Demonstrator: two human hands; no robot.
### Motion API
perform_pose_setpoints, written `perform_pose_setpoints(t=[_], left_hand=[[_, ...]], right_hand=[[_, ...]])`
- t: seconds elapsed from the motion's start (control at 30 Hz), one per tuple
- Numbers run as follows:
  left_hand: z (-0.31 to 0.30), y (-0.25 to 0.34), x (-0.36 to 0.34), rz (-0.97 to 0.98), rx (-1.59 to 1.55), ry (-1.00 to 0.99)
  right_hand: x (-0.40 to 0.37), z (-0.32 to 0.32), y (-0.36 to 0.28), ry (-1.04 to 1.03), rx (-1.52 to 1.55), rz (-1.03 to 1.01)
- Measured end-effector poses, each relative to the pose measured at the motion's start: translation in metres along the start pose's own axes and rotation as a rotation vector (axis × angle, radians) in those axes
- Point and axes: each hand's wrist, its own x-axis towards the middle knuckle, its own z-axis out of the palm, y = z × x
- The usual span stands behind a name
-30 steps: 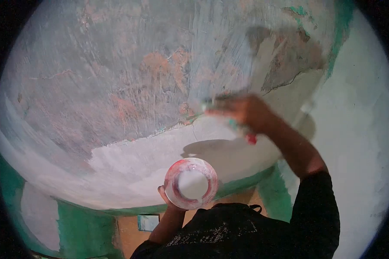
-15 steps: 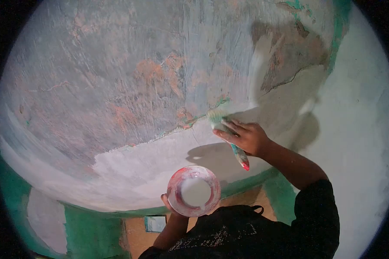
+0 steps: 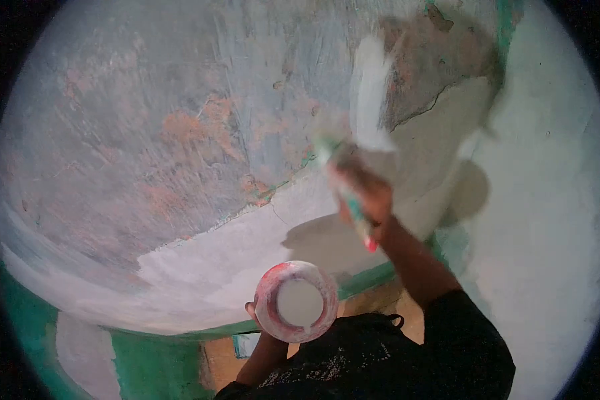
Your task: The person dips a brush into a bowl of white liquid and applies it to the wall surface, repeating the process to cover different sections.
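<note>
My right hand (image 3: pixel 365 193), blurred by motion, is closed around a paintbrush (image 3: pixel 357 215) with a greenish handle and a red end. The smeared bristles point up and left, over the jagged edge between the rough grey plaster (image 3: pixel 200 80) and the smooth white band (image 3: pixel 227 247) below it. My left hand (image 3: pixel 251 312) grips the left side of a red-stained bowl (image 3: pixel 267 300) and is mostly hidden behind it. White liquid paint (image 3: pixel 300 303) lies inside the bowl, which is held in front of my dark shirt.
A brighter white strip (image 3: pixel 370 87) runs up the plaster beside a brown bare patch (image 3: pixel 440 67). Pale wall (image 3: pixel 547 167) fills the right side. Below are green wall areas (image 3: pixel 157 363), an orange-brown floor (image 3: pixel 220 360) and a small pale rectangular object (image 3: pixel 245 345).
My right hand and brush have moved slightly left and up, and now blur. The view has shifted, so the wall marks sit further left. The bowl stays almost where it was.
</note>
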Motion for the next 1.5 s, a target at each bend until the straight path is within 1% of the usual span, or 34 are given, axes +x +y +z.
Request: perform_pose_setpoints(t=[0.03,0.07,0.13,0.17,0.2,0.27,0.3,0.33,0.37,0.4,0.43,0.47,0.5,0.6,0.7,0.8,0.9,1.0,1.1,1.2,1.3,1.4,1.5], left_hand=[[-0.001,-0.001,0.0,-0.006,-0.001,0.018],[-0.001,-0.002,0.0,-0.012,-0.001,0.038],[0.0,-0.005,0.002,-0.046,0.021,0.023],[0.0,-0.006,0.004,-0.063,0.031,0.011],[0.0,-0.007,0.007,-0.068,0.039,-0.008],[-0.002,-0.009,0.012,-0.079,0.049,-0.046],[-0.004,-0.01,0.016,-0.077,0.049,-0.066],[-0.007,-0.01,0.02,-0.075,0.047,-0.085],[-0.01,-0.011,0.024,-0.072,0.042,-0.093],[-0.012,-0.012,0.028,-0.069,0.038,-0.102],[-0.014,-0.013,0.034,-0.062,0.039,-0.099],[-0.011,-0.014,0.039,-0.052,0.052,-0.1],[-0.007,-0.015,0.044,-0.043,0.065,-0.101],[0.025,-0.016,0.06,-0.009,0.136,-0.105],[0.04,-0.02,0.07,-0.05,0.1,-0.131],[0.047,-0.024,0.075,-0.116,0.039,-0.168],[0.051,-0.03,0.078,-0.185,-0.012,-0.201],[0.054,-0.035,0.079,-0.245,-0.053,-0.223],[0.055,-0.041,0.081,-0.298,-0.091,-0.241],[0.055,-0.044,0.082,-0.348,-0.127,-0.262],[0.053,-0.048,0.083,-0.388,-0.154,-0.275],[0.055,-0.048,0.081,-0.391,-0.193,-0.285],[0.065,-0.044,0.078,-0.421,0.015,-0.205]], right_hand=[[-0.013,0.006,-0.014,-0.073,0.154,0.027],[-0.019,0.011,-0.025,-0.13,0.192,0.026],[-0.04,0.021,-0.016,-0.162,0.376,0.087],[-0.052,0.023,-0.006,-0.023,0.355,0.123],[-0.064,0.019,0.004,0.115,0.331,0.156],[-0.064,-0.017,0.008,0.145,0.14,0.545],[-0.062,-0.033,0.021,0.187,-0.208,0.339],[-0.071,-0.048,0.03,0.258,-0.16,0.545],[-0.079,-0.059,0.033,0.322,-0.072,0.701],[-0.084,-0.07,0.034,0.401,0.019,0.851],[-0.078,-0.082,0.025,0.476,0.156,0.949],[-0.072,-0.093,0.013,0.552,0.295,1.042],[-0.068,-0.1,0.0,0.509,0.219,1.108],[-0.081,-0.099,-0.018,0.528,0.422,1.185],[-0.077,-0.103,-0.043,0.314,0.468,1.19],[-0.066,-0.119,-0.056,-0.117,0.231,0.827],[-0.027,-0.127,-0.083,-0.313,0.221,0.675],[-0.005,-0.119,-0.093,-0.336,0.301,0.712],[0.012,-0.113,-0.089,-0.599,0.111,0.562],[0.023,-0.112,-0.087,-0.854,-0.091,0.489],[0.028,-0.113,-0.087,-0.81,0.01,0.533],[0.015,-0.104,-0.083,-0.925,-0.053,0.562],[0.018,-0.106,-0.082,-0.986,-0.055,0.693]])
